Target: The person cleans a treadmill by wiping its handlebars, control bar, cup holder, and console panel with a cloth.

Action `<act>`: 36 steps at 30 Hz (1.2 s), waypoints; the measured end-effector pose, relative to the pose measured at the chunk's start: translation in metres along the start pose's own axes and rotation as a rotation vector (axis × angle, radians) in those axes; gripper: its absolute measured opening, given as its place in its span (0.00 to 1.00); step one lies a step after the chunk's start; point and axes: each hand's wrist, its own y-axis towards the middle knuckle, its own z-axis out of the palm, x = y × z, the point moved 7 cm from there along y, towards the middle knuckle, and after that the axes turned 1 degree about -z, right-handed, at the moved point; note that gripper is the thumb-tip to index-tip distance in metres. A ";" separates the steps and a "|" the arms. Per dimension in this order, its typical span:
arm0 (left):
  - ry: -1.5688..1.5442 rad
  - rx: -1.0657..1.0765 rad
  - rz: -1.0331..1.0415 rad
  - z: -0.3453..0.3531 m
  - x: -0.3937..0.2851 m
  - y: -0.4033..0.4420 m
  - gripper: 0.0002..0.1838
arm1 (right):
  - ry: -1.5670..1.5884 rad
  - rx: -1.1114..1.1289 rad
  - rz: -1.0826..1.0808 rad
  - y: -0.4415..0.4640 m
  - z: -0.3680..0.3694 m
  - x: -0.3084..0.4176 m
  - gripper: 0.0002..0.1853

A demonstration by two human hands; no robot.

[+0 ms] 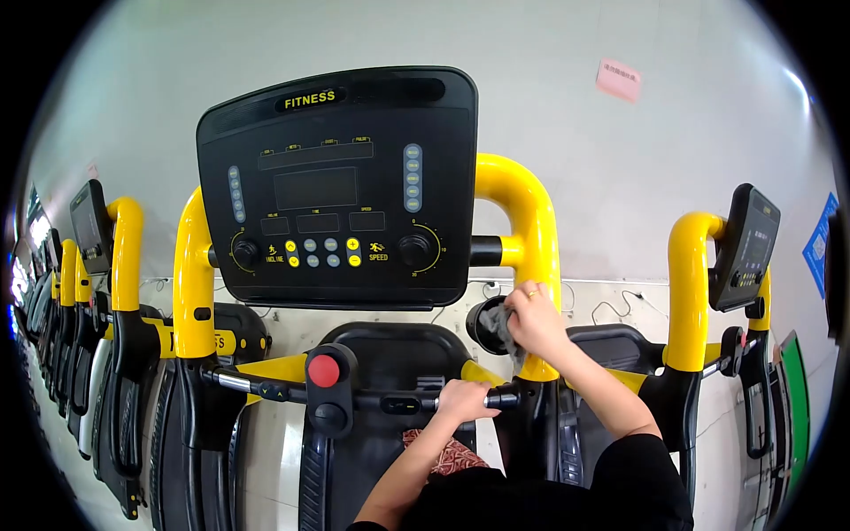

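My left hand is closed around the right end of the black treadmill handlebar. A bunched grey cloth is in my right hand, whose fingers are closed over it. That hand presses beside the yellow upright, at the round black cup holder. Part of the cloth is hidden under my fingers. Above and to the left stands the black console with its dark display, buttons and two knobs. A red round button sits on the bar's middle housing.
Another treadmill stands close on the right, and a row of several more runs off to the left. Below lies the black running belt. A pink paper is stuck on the wall, and cables lie along its base.
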 end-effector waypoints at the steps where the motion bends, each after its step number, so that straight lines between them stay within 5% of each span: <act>1: 0.000 0.008 -0.004 -0.001 0.000 0.000 0.27 | -0.005 0.071 -0.115 -0.006 0.018 0.001 0.08; 2: 0.000 0.015 -0.009 -0.002 0.000 0.001 0.26 | -0.010 0.142 -0.233 -0.011 0.027 0.008 0.09; 4: 0.007 0.006 -0.006 0.000 0.001 0.002 0.26 | -0.040 0.640 -0.085 -0.028 0.068 0.003 0.12; 6: 0.013 -0.004 -0.011 0.002 0.003 0.001 0.26 | -0.063 0.770 -0.040 -0.024 0.089 -0.004 0.14; 14: 0.009 0.004 -0.018 0.005 0.004 0.002 0.27 | -0.305 0.647 -0.066 -0.011 0.113 -0.010 0.17; 20: 0.015 0.001 -0.015 0.007 0.004 0.003 0.27 | -0.081 0.852 0.109 0.007 0.077 -0.003 0.19; 22: 0.011 -0.012 -0.017 0.006 0.005 0.003 0.27 | -0.049 0.792 0.173 0.008 0.063 0.004 0.15; 25: 0.010 -0.009 -0.011 0.005 0.004 0.002 0.26 | 0.200 0.082 0.264 0.001 0.026 -0.003 0.10; 28: 0.003 0.000 -0.006 0.004 0.002 0.002 0.26 | 0.482 -0.094 0.458 -0.019 0.019 -0.015 0.09; 29: 0.001 0.002 -0.008 0.002 0.002 0.002 0.26 | 0.345 -0.232 0.092 -0.019 0.014 0.001 0.14; 33: 0.005 0.031 -0.018 0.000 0.000 0.001 0.26 | 0.254 0.151 0.137 -0.039 0.034 0.019 0.19; 36: 0.003 0.025 -0.022 0.002 0.001 0.002 0.26 | 0.218 0.094 0.080 -0.042 0.029 0.015 0.18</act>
